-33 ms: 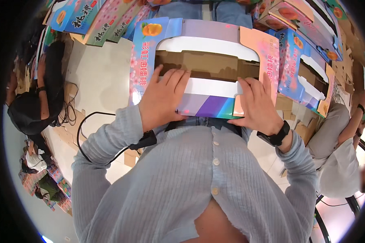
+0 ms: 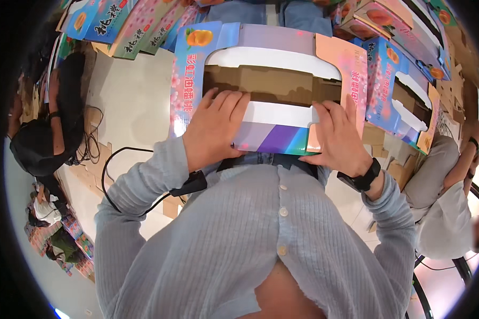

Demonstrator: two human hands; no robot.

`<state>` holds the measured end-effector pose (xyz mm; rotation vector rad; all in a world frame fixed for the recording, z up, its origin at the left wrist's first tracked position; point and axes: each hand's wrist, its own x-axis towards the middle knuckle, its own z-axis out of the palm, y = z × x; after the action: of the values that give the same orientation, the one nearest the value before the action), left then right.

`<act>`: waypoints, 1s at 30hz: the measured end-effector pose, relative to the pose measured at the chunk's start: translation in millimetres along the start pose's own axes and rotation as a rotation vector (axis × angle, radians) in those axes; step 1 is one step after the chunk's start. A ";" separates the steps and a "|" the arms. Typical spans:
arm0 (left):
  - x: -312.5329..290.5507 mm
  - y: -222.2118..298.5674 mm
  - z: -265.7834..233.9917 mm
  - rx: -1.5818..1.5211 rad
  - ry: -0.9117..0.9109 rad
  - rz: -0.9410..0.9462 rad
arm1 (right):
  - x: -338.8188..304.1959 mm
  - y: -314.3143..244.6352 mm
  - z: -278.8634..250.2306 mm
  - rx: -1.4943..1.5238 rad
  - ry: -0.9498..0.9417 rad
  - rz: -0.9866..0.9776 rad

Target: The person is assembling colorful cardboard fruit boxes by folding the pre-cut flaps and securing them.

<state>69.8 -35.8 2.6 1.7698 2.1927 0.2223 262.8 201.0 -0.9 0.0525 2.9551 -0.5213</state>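
Head view: an open-topped carton (image 2: pixel 282 139) lies before the person's torso, its long axis running left to right, so that its near long side faces the body and both hands squarely. The left hand (image 2: pixel 212 127) grasps this near side towards its left end, and the right hand (image 2: pixel 339 133) grasps it towards its right end; in each, the fingers curl over the upper edge and the thumb sits low on the outer face. How firmly they press cannot be told. The two hands are about equally close to the carton, which extends away from them to the far side, where a white flap (image 2: pixel 282 59) borders the opening untouched. What bears the carton's underside is hidden. Just beyond its right end stands a second carton (image 2: pixel 384 101), nearer the right hand; patterned boxes (image 2: pixel 109 24) are stacked at the far left.
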 end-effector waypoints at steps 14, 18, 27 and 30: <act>3.3 -21.6 -14.4 -0.083 -0.138 0.145 | 1.1 9.1 -8.1 0.041 -0.063 -0.045; 16.9 -54.1 -32.0 -0.092 -0.357 0.239 | 6.4 16.9 -21.5 0.071 -0.165 -0.073; 27.5 -58.0 -28.1 -0.035 -0.393 0.237 | 12.3 21.2 -11.4 0.073 -0.105 -0.071; 27.4 -53.5 -27.3 -0.013 -0.417 0.222 | 11.5 26.7 -1.9 0.090 -0.061 -0.086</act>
<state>6.1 -19.1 7.4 1.8532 1.7042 -0.0792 252.8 226.9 -9.8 -0.0801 2.8832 -0.6548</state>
